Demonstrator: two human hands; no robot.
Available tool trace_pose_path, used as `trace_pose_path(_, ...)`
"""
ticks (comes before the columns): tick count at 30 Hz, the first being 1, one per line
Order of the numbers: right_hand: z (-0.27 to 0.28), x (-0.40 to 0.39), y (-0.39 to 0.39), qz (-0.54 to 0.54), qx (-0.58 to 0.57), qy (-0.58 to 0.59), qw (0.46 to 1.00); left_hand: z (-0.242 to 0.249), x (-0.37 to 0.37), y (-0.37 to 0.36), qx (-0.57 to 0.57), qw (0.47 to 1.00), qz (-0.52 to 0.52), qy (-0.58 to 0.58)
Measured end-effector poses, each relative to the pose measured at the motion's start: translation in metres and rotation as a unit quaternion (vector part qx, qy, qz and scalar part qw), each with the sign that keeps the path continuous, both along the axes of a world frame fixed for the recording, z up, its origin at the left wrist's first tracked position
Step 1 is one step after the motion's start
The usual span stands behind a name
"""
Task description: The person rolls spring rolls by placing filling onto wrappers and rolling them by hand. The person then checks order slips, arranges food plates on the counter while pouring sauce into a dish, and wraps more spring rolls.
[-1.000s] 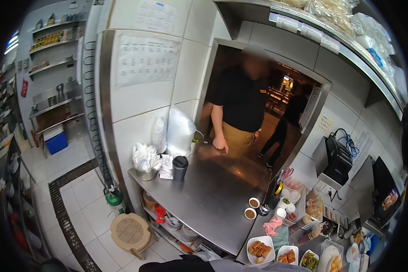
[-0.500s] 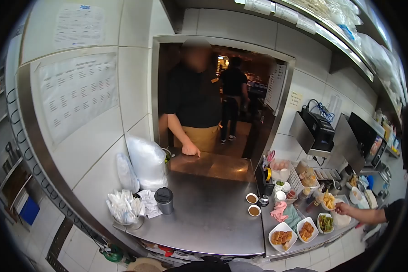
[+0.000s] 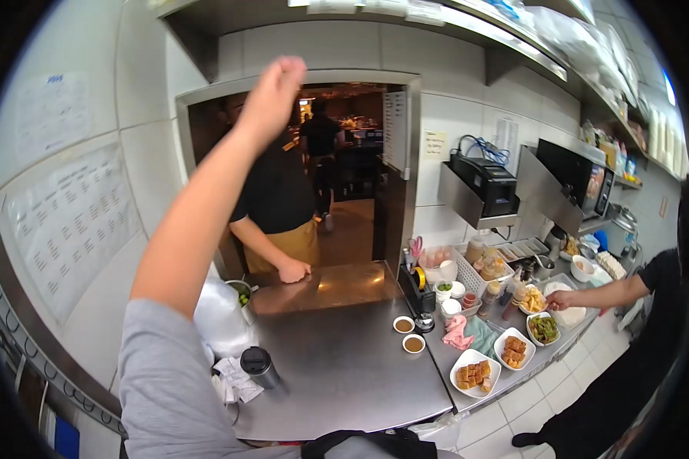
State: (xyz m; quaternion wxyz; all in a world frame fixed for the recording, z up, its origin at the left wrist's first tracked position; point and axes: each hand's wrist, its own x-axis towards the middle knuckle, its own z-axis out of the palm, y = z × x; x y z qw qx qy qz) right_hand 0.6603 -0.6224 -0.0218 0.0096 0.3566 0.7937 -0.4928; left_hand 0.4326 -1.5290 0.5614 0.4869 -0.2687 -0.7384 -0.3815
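Restaurant kitchen: steel counter (image 3: pixel 337 375), plated food (image 3: pixel 475 375), sauce cups (image 3: pixel 414 352), microwave (image 3: pixel 594 187).

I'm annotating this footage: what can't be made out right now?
In the head view:
Wearer's right hand: apparently outside the frame.
Left hand: blurred; its grip is unclear.
Large wall sheet: print too small and blurred to read.
Nearer doorway person: partly hidden behind the raised left arm.

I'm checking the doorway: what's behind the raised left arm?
Behind the left hand and forearm are the door frame and a person in a black shirt. Part of that person's upper body is hidden by the arm.
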Motion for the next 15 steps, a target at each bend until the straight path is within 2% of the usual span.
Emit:
trace_pose_path(1,-0.009,0.007,-0.004,-0.002,0.009,-0.008,1.0,0.039,-0.036,-0.001,-0.009,0.988,-0.017,0.154)
trace_pose_path(3,-0.029,0.023,-0.011,-0.004,0.033,-0.029,0.999,0.091,-0.062,0.003,-0.01,0.987,0.045,0.156)
trace_pose_path(6,-0.06,0.044,-0.021,0.001,0.07,-0.064,0.996,0.121,-0.071,0.017,0.001,0.986,0.076,0.15)
trace_pose_path(12,-0.114,0.074,-0.032,0.032,0.128,-0.132,0.982,0.125,-0.054,0.023,0.017,0.999,0.038,0.021)
trace_pose_path(15,-0.137,0.084,-0.038,0.056,0.152,-0.162,0.973,0.123,-0.051,0.027,0.008,0.998,0.056,0.037)
